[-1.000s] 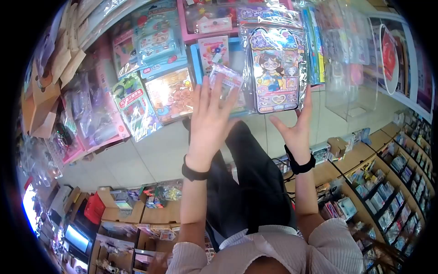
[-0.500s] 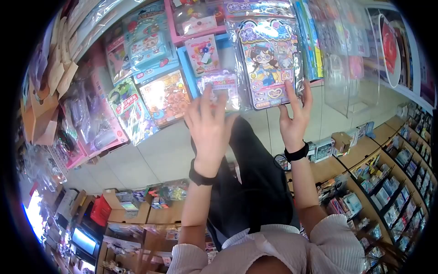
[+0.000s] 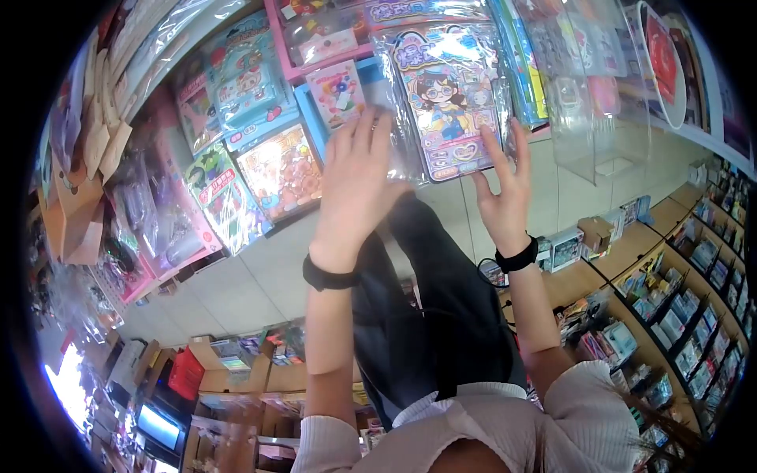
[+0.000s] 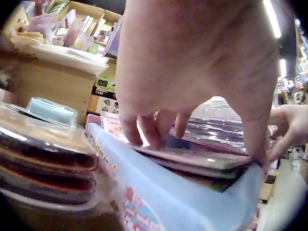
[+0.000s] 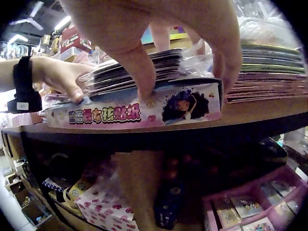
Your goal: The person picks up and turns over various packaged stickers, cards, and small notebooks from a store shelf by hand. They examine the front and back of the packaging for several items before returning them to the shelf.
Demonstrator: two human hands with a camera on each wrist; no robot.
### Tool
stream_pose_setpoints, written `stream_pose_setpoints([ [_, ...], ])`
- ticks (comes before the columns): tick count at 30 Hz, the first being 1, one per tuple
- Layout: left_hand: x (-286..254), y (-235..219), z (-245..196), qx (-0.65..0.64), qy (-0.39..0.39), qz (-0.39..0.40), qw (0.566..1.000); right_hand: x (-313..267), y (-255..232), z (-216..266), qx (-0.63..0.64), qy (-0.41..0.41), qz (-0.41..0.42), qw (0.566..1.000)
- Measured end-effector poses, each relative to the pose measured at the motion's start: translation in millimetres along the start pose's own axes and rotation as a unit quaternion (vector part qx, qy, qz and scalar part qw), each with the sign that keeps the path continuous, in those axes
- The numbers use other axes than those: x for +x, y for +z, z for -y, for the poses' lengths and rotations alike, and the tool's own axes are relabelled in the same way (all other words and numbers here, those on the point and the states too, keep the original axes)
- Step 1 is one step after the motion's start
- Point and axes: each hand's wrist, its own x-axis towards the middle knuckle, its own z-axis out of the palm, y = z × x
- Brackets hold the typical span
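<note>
My left hand (image 3: 351,189) reaches into a light blue display box (image 4: 168,187), fingers pointing down onto flat plastic packets and thumb by its front edge. A pink packet with a colorful print (image 3: 337,88) lies just beyond the fingertips. Beside it, my right hand (image 3: 506,193) touches the lower right corner of a sticker pack with a cartoon girl in glasses (image 3: 445,98). That pack tops a stack of flat packs (image 5: 108,77) in a printed box (image 5: 156,110). In the right wrist view the thumb lies against the stack's front, with the other fingers around its right side.
Brown plush-printed packets (image 3: 280,173) and a green-printed packet (image 3: 225,197) lie at the left. Clear plastic cases (image 3: 603,118) stand to the right of the stack. A pink tray of small goods (image 5: 255,207) is below the shelf. Product racks (image 3: 670,315) stand behind the person.
My left hand lowered a small clear packet into the blue box and now covers that spot. My right hand came in from beside the cartoon-girl pack onto its lower corner.
</note>
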Motion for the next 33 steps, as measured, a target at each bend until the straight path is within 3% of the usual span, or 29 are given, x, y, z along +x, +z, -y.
stream_pose_setpoints([
  [10, 2, -2, 7, 0.020, 0.026, 0.057, 0.998, -3, 4, 1, 0.029, 0.023, -0.036, 0.999],
  [22, 2, -1, 8, 0.012, 0.040, 0.060, 0.997, -9, 5, -1, 0.031, 0.047, -0.046, 0.997],
  [24, 0, 1, 8, 0.011, 0.051, 0.021, 0.998, -15, 11, -4, 0.076, 0.080, -0.088, 0.990],
  [26, -7, -3, 0, 0.034, 0.041, 0.001, 0.999, -20, 14, -7, 0.068, 0.080, -0.075, 0.992],
  [28, -17, -6, -5, 0.058, 0.032, -0.021, 0.998, -25, 19, -9, 0.179, 0.141, -0.105, 0.968],
  [31, -45, -3, -14, 0.012, -0.114, -0.147, 0.982, -33, 23, -22, 0.276, 0.186, -0.094, 0.938],
  [32, -57, 0, -14, 0.014, -0.120, -0.152, 0.981, -34, 24, -22, 0.322, 0.217, -0.091, 0.917],
  [33, -70, 7, -10, -0.047, -0.161, -0.171, 0.971, -31, 24, -18, 0.273, 0.198, -0.115, 0.934],
])
